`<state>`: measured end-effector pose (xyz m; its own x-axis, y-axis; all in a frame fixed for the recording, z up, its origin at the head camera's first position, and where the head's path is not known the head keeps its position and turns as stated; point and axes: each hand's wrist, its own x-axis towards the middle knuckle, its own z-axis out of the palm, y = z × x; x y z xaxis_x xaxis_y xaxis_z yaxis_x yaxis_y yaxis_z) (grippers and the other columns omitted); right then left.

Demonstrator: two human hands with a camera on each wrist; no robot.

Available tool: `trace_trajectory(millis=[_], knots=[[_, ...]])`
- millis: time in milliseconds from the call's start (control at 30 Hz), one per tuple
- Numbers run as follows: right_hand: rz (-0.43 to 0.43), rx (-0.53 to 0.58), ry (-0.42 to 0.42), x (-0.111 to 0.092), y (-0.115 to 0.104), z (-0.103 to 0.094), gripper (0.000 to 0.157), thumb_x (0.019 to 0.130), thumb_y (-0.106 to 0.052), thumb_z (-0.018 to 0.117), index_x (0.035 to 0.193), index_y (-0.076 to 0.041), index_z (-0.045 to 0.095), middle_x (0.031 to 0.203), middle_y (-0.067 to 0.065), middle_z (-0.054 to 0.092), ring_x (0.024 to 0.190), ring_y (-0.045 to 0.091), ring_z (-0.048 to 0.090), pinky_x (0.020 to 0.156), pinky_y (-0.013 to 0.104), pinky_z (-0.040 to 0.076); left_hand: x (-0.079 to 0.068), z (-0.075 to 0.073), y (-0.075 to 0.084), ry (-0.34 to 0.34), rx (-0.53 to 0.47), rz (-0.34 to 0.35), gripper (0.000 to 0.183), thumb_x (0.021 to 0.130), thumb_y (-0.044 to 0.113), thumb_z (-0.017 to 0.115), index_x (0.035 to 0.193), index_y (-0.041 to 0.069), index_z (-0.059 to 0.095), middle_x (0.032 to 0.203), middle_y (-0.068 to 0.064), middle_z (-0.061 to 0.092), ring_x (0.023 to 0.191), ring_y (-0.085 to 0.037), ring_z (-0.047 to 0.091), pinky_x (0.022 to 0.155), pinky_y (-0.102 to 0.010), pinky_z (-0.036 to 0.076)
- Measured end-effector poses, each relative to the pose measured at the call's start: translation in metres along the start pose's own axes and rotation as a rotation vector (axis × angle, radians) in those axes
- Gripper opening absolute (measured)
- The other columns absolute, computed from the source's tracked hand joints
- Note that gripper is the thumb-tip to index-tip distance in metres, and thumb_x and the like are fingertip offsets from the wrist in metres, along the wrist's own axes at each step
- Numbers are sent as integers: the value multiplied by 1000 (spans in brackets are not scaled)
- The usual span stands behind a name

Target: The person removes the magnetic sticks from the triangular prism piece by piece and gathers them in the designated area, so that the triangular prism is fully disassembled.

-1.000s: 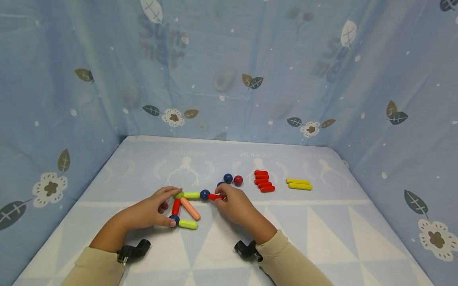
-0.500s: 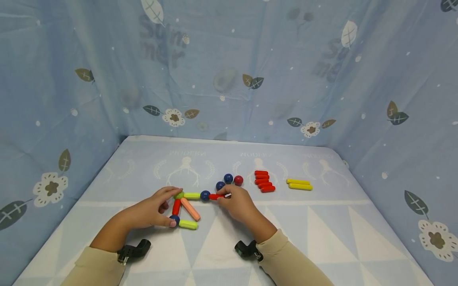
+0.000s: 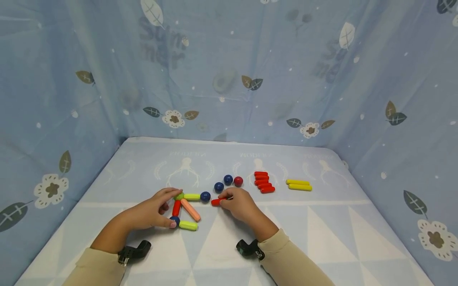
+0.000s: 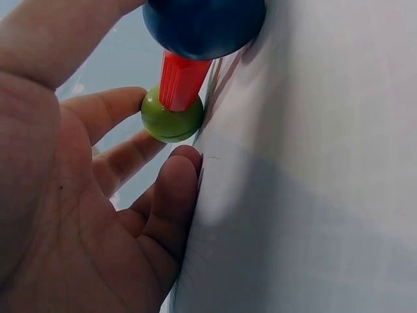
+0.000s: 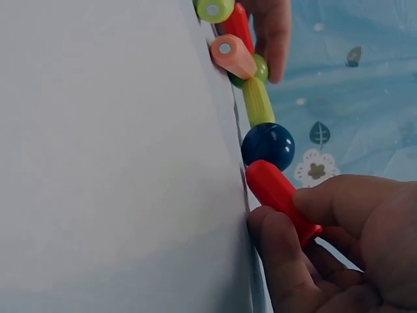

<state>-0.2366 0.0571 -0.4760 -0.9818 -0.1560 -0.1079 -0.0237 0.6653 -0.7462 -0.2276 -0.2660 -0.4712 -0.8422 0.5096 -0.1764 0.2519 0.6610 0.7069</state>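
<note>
My left hand (image 3: 150,210) spans one side of a joined figure of magnetic sticks and balls. Its thumb is on the near blue ball (image 3: 175,221) and its fingertips touch the green ball (image 4: 172,116), with a short red stick (image 4: 183,81) between them. From the green ball, an orange stick (image 3: 191,210) and a lime stick (image 3: 191,196) run out, the latter ending in another blue ball (image 3: 205,196). A second lime stick (image 3: 188,225) joins the near blue ball. My right hand (image 3: 239,204) pinches a red magnetic stick (image 5: 277,192) between thumb and fingers, close to that far blue ball.
Beyond the right hand lie two loose blue balls (image 3: 219,187) and a dark red ball (image 3: 238,181). Farther right are a row of several red sticks (image 3: 262,182) and two yellow sticks (image 3: 299,187). Patterned curtains (image 3: 229,79) enclose the table (image 3: 286,246).
The red stick in the right hand has come away from the far blue ball, moving slightly nearer and tilting. A loose blue ball beside that hand has shifted slightly left. The left hand stays put.
</note>
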Motion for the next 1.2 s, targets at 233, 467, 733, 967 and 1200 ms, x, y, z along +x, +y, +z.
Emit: trace_trajectory(millis=[233, 467, 733, 967, 1200], knots=[[13, 14, -22, 1, 4, -6, 13, 95, -24, 77, 108, -27, 77, 102, -4, 68, 94, 21, 60, 77, 34, 53, 1, 1, 0, 3, 3, 7, 108, 80, 47, 91, 166, 22, 30, 166, -11, 24, 115, -24, 52, 95, -44, 51], [28, 80, -41, 1, 8, -14, 14, 94, -22, 77, 107, -27, 78, 102, -1, 69, 88, 21, 63, 74, 33, 54, 2, 2, -1, 4, 4, 24, 108, 80, 46, 91, 166, 21, 30, 167, -12, 22, 113, -25, 51, 94, -43, 50], [54, 112, -6, -1, 22, -35, 13, 96, -21, 74, 109, -25, 75, 103, 1, 69, 87, 22, 64, 74, 33, 55, 1, 1, 0, 7, 12, 35, 108, 81, 48, 89, 166, 20, 29, 166, -12, 23, 113, -24, 51, 94, -43, 50], [84, 122, 41, -2, 43, -59, 14, 97, -21, 72, 110, -23, 75, 103, 1, 71, 89, 21, 63, 75, 31, 53, -1, 1, 0, 6, 10, 19, 107, 82, 48, 89, 166, 21, 29, 167, -10, 22, 115, -25, 52, 97, -45, 50], [144, 105, 114, -8, 61, -84, 15, 98, -23, 72, 112, -26, 76, 121, 2, 68, 108, 26, 59, 83, 34, 52, -1, 0, -1, 10, 14, 27, 108, 81, 48, 89, 166, 21, 29, 166, -11, 23, 113, -25, 52, 95, -45, 50]])
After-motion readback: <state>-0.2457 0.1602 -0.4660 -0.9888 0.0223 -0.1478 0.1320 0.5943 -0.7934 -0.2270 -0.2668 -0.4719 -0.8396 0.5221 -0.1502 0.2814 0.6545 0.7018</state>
